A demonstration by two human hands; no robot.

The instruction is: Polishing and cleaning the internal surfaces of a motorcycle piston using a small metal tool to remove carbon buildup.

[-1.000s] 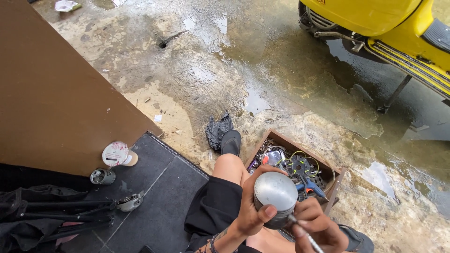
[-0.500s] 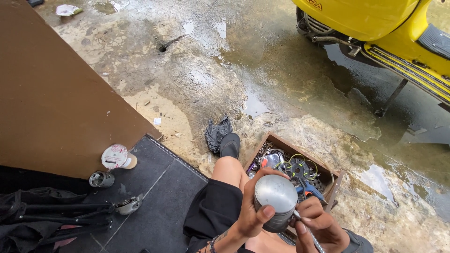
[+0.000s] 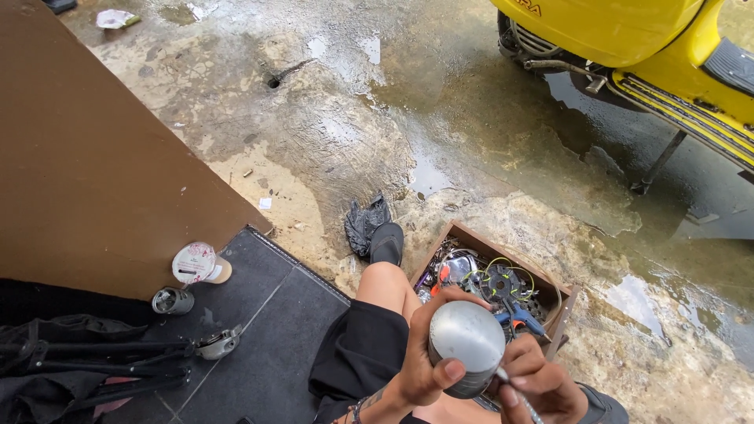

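Note:
My left hand [image 3: 428, 363] grips a round grey metal piston [image 3: 467, 339], its domed top facing up. At the bottom edge my right hand [image 3: 542, 385] holds a thin metal tool [image 3: 518, 395] whose tip touches the piston's lower right side. Both hands hover over my bent knee [image 3: 382, 281] and black shorts [image 3: 357, 353]. Just behind the piston sits an open wooden box [image 3: 463, 233] filled with wires, metal parts and a blue-handled tool [image 3: 520, 316].
A yellow scooter [image 3: 628, 35] stands on its kickstand at the top right over wet, puddled concrete. A brown board [image 3: 86, 157] leans at left. A sealed plastic cup [image 3: 196, 263], a small metal part [image 3: 173, 300] and a folded tripod [image 3: 94, 353] lie on the dark mat. A black rag [image 3: 363, 220] lies by my shoe.
The piston and both hands have sunk slightly lower in view and the left thumb has slid down its side. The view shifted a little; nothing else moved.

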